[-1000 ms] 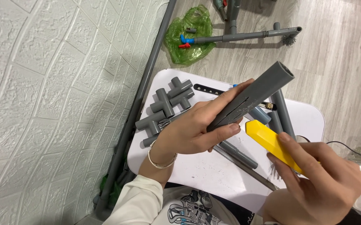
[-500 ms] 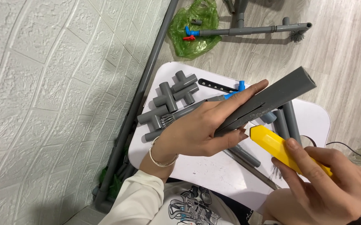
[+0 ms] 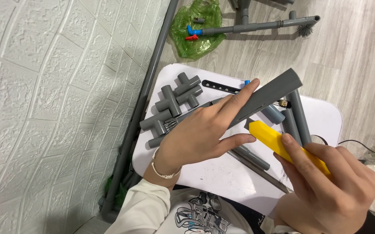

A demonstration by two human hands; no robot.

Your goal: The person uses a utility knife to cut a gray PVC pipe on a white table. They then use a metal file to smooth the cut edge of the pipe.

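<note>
A short grey plastic pipe [image 3: 265,96] is gripped in the left hand [image 3: 198,134] and a yellow plastic-handled tool [image 3: 282,145] in the right hand [image 3: 332,186], both held above a white desk [image 3: 222,173].

The pipe is clasped by the left hand's fingers and thumb and is tilted up to the right, its open end well past the fingertips. The yellow tool is closed in the right hand, its blunt end pointed towards the left thumb and just beside the pipe. On the desk beneath, grey plastic tee fittings [image 3: 174,102], further grey pipe lengths [image 3: 297,117] and a black perforated strip [image 3: 222,86] are laid. On the wooden floor [image 3: 352,56] beyond, a green plastic bag [image 3: 194,26] and a long grey pipe assembly [image 3: 261,27] are seen; a long grey pipe [image 3: 146,91] is laid along the white textured wall [image 3: 44,86].
</note>
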